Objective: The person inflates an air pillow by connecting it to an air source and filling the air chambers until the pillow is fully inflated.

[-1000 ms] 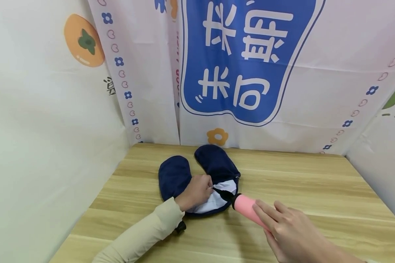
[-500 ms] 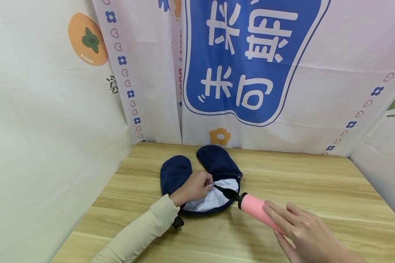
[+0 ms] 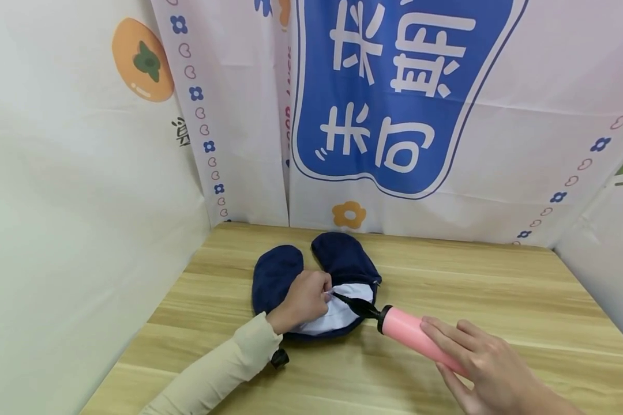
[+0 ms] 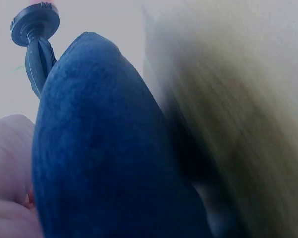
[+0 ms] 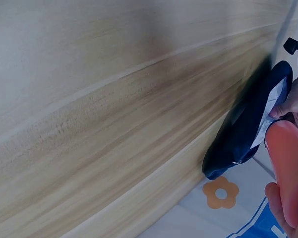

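Note:
A navy U-shaped neck pillow (image 3: 277, 274) lies on the table, its cover unzipped along the curve so that a white inner liner (image 3: 337, 317) shows. My left hand (image 3: 306, 297) reaches over the pillow and pinches a small, pale, clear-looking piece of the liner at the tip of a black nozzle (image 3: 360, 306). That nozzle belongs to a pink hand pump (image 3: 415, 339), gripped by my right hand (image 3: 490, 360) and slanting down to the left. How far the tip sits in the pale piece is hidden. In the left wrist view, the pillow's arm (image 4: 99, 139) fills the middle.
The wood-grain table (image 3: 472, 282) ends at a printed cloth backdrop (image 3: 498, 202). A white wall sheet (image 3: 83, 230) rises on the left. A small black object (image 3: 279, 358) shows under my left forearm, by the pillow's near edge.
My right hand has drawn back to the right, and more of the pink barrel shows. My left hand keeps its pinch by the nozzle tip. The head view has shifted slightly.

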Tool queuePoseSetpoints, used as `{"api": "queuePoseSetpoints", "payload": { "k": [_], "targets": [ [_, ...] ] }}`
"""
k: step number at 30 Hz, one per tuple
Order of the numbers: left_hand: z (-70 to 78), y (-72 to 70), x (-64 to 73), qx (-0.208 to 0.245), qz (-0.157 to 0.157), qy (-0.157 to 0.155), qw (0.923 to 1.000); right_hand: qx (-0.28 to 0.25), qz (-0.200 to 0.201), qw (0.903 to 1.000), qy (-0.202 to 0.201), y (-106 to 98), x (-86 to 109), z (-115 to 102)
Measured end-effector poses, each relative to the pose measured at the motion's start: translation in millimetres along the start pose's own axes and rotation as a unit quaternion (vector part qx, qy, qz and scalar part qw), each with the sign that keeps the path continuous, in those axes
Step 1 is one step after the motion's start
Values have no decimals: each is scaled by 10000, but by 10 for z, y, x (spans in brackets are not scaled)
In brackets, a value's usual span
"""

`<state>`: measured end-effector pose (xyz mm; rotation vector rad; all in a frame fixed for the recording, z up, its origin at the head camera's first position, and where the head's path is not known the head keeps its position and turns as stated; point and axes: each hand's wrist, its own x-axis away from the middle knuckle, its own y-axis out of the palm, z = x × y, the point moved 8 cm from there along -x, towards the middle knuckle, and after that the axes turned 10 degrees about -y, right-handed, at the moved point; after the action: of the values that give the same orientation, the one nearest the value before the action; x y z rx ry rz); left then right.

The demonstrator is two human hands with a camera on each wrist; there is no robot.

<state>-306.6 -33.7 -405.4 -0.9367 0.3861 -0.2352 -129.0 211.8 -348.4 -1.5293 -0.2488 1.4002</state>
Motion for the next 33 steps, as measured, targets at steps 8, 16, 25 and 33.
{"api": "queuePoseSetpoints", "payload": {
  "k": [8,16,25,33],
  "targets": [
    [-20,-32,62,-251,444,-337,9981,467,41,9987,-219,37,-120,-145],
    [-50,-112,79,-87,817,-444,9956,726,180,9970,-222,100,-180,-270],
    [-110,-135,71,491,542,-185,9971,659,333,9970,-211,126,-157,-271],
    [-162,-139,67,1266,-185,121,9917,169,762,9960,-433,131,40,-24]
  ]
}}
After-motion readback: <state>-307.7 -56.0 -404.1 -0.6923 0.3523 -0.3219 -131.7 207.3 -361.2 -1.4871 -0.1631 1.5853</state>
